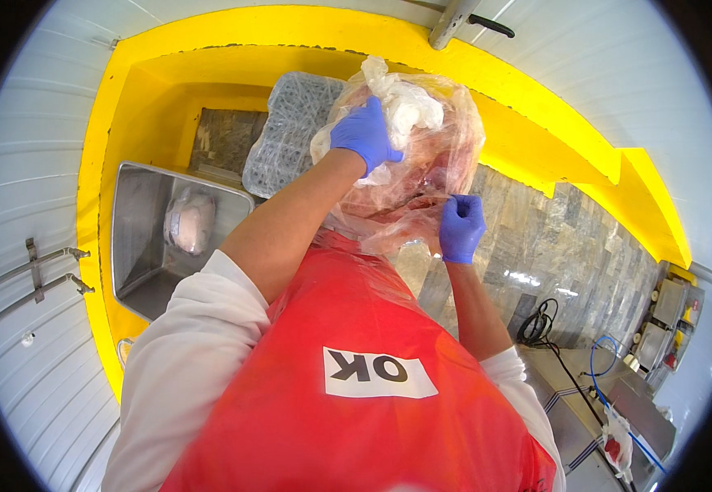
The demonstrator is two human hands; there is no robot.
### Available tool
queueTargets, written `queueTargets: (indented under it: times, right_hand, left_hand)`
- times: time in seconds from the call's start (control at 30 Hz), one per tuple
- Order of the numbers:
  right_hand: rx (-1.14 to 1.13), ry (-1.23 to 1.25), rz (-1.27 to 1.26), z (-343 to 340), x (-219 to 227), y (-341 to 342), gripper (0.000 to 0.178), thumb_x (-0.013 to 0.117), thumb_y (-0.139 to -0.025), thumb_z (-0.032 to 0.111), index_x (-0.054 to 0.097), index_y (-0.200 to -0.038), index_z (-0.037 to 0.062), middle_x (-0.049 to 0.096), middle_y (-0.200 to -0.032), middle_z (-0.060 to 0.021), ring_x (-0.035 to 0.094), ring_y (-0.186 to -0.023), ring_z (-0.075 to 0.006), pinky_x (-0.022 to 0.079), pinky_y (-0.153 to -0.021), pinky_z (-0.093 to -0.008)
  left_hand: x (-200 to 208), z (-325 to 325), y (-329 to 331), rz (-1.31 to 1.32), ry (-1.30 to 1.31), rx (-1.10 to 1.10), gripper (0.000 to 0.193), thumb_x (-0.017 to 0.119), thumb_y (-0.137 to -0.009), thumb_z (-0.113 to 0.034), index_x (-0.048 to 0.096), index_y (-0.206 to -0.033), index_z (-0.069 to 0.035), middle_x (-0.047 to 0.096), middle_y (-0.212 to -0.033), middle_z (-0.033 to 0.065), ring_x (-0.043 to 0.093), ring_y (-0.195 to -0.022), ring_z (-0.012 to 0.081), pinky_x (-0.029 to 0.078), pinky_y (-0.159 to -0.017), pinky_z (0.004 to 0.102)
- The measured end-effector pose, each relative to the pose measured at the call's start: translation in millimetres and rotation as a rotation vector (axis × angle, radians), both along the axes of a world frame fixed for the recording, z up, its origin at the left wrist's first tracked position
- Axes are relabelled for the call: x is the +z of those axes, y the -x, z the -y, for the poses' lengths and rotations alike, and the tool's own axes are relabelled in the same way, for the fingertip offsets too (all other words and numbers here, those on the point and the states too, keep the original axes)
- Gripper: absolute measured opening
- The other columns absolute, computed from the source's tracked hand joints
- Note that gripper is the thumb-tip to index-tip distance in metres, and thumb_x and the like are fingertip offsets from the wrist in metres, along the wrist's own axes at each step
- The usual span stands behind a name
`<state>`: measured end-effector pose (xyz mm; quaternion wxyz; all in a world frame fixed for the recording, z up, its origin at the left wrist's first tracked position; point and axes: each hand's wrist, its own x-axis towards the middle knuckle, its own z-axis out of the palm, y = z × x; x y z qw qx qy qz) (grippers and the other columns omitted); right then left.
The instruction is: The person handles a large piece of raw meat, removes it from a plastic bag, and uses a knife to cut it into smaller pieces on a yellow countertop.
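Left grip: on white wad, closure unclear
Right grip: pinching clear bag
Meat: bagged, between grips

Counted: two gloved hands, left hand and right hand; one clear bag, overlapping the right edge of one grey crate-like block; meat inside, pieces too veiled to count. One steel basin; in it, toward the far right corner, one wrapped package. One red apron, one white label. Two wall pipes.
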<state>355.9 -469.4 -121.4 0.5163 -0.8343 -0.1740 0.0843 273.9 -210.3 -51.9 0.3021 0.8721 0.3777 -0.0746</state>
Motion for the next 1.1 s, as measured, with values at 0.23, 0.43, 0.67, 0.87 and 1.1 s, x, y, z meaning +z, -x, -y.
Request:
queueTargets:
  times: [0.23, 0.43, 0.67, 0.87, 1.1]
  right_hand:
    - [-0.099, -0.052, -0.192, 12.7, 17.0, 7.4, 0.006, 0.072, -0.09, 0.004, 0.069, -0.092, -0.0009, 0.07, -0.083, -0.0042, 0.061, -0.073, -0.0098, 0.052, -0.071, -0.0275]
    - [0.18, 0.129, -0.196, 29.5, 42.9, -5.0, 0.01, 0.073, -0.089, 0.007, 0.065, -0.094, 0.0018, 0.067, -0.077, -0.0037, 0.059, -0.067, -0.0097, 0.05, -0.065, -0.0278]
    - [0.69, 0.812, 0.182, 0.2, 76.8, -25.9, 0.037, 0.072, -0.095, 0.042, 0.068, -0.1, 0.0063, 0.071, -0.078, -0.0162, 0.071, -0.075, -0.0387, 0.055, -0.067, -0.0473]
    - [0.697, 0.395, -0.099, -9.1, 23.7, -53.0, 0.042, 0.068, -0.099, 0.04, 0.07, -0.082, 0.0016, 0.071, -0.073, -0.014, 0.065, -0.066, -0.0314, 0.053, -0.067, -0.0433]
    - [0.16, -0.226, -0.766, 2.7, -23.2, -62.0, 0.033, 0.07, -0.099, 0.031, 0.072, -0.083, 0.0011, 0.074, -0.083, -0.008, 0.064, -0.07, -0.0237, 0.054, -0.073, -0.039]
  left_hand:
    - [1.5, 0.5, -0.4, -0.044, -0.008, 0.033, 0.114, 0.093, -0.069, -0.048, 0.034, -0.152, 0.0, 0.062, -0.135, 0.0275, 0.063, -0.126, 0.0396, 0.053, -0.103, 0.0476]
    - [-1.9, -1.3, -0.7, -0.007, 0.0, 0.015, 0.112, 0.093, -0.069, -0.047, 0.035, -0.151, 0.001, 0.063, -0.134, 0.0279, 0.064, -0.124, 0.0409, 0.054, -0.102, 0.0488]
    - [-8.1, -1.8, -1.8, 0.023, -0.028, 0.012, 0.103, 0.094, -0.068, -0.047, 0.041, -0.144, 0.0, 0.064, -0.131, 0.0281, 0.064, -0.121, 0.0419, 0.054, -0.101, 0.0488]
    - [0.0, 2.0, -3.3, -0.011, -0.023, 0.019, 0.104, 0.093, -0.068, -0.048, 0.041, -0.143, 0.001, 0.063, -0.13, 0.0291, 0.064, -0.121, 0.0429, 0.054, -0.101, 0.0495]
    - [-11.2, -1.0, -0.7, 0.036, -0.052, -0.015, 0.112, 0.092, -0.068, -0.05, 0.036, -0.149, 0.003, 0.062, -0.133, 0.03, 0.063, -0.124, 0.0439, 0.052, -0.103, 0.049]
